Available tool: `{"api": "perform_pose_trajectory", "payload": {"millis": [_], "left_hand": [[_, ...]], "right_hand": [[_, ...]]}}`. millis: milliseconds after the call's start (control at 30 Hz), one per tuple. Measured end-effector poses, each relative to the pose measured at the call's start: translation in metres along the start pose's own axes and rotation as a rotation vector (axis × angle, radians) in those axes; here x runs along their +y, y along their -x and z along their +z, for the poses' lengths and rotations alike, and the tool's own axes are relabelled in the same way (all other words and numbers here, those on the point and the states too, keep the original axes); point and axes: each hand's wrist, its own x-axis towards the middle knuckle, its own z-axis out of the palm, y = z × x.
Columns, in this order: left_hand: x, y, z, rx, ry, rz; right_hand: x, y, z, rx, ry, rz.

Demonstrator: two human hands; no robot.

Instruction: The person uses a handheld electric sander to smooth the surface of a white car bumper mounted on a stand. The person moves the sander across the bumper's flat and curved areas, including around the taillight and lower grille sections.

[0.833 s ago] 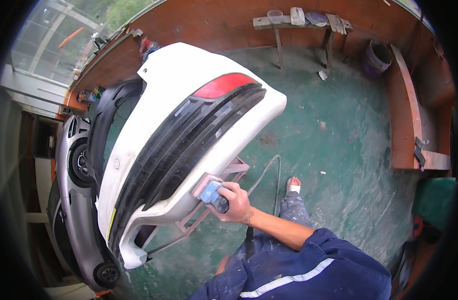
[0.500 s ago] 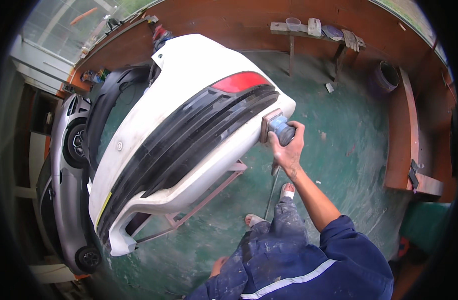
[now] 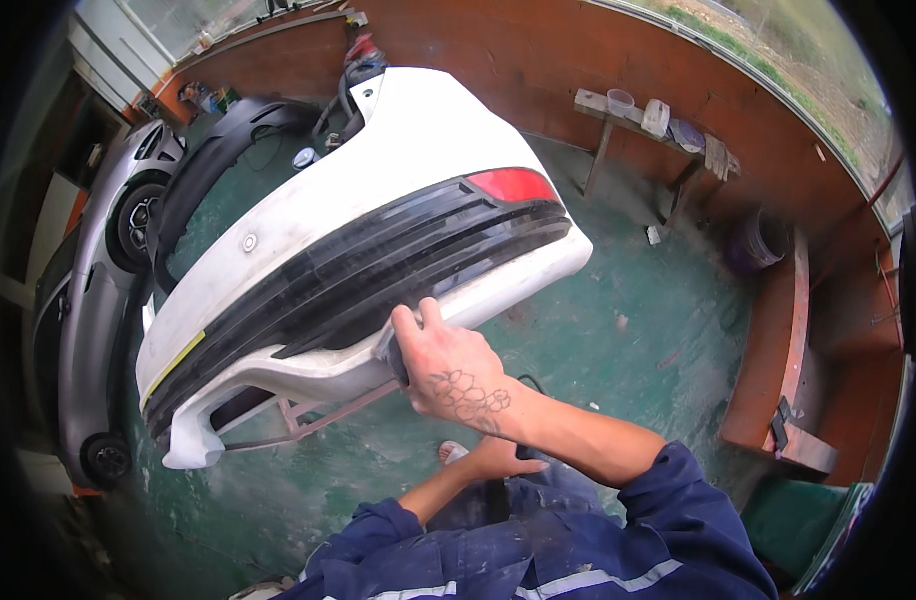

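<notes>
A white car bumper with black ribbed trim and a red reflector rests on a pinkish metal stand. My right hand is closed around a palm sander at the bumper's lower white edge. Most of the sander is hidden behind the hand, so its contact with the edge cannot be made out. Low in front of my body, my left hand rests by my thigh, its thumb stretched out and its other fingers mostly hidden. A dark hose shows just past my right forearm.
To the left stand a dark bumper and a grey car side panel with wheels. A narrow bench holding tubs and gloves lines the far wall. A bucket and a low wooden ledge are on the right.
My right hand has carried the sander leftward along the bumper's lower edge, from near the reflector end toward the middle. My left hand has come further into view, and my view has shifted.
</notes>
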Motion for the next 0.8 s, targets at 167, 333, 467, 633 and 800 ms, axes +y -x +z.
{"api": "perform_pose_trajectory", "payload": {"millis": [167, 333, 467, 633, 800], "left_hand": [[-0.039, -0.103, 0.083, -0.066, -0.037, 0.096], [-0.070, -0.138, 0.124, -0.079, -0.149, -0.039], [-0.051, -0.143, 0.133, 0.103, -0.012, -0.119], [0.000, -0.138, 0.111, 0.330, -0.008, -0.186], [0.013, -0.129, 0.094, 0.453, -0.036, -0.197]], "right_hand": [[0.058, -0.008, -0.054, -0.115, 0.087, 0.061], [0.184, -0.051, -0.150, -0.444, 0.112, 0.063], [0.176, -0.091, -0.164, -0.659, 0.147, 0.002], [0.111, -0.151, -0.117, -0.910, 0.092, -0.177], [0.100, -0.166, -0.113, -1.007, 0.214, -0.187]]}}
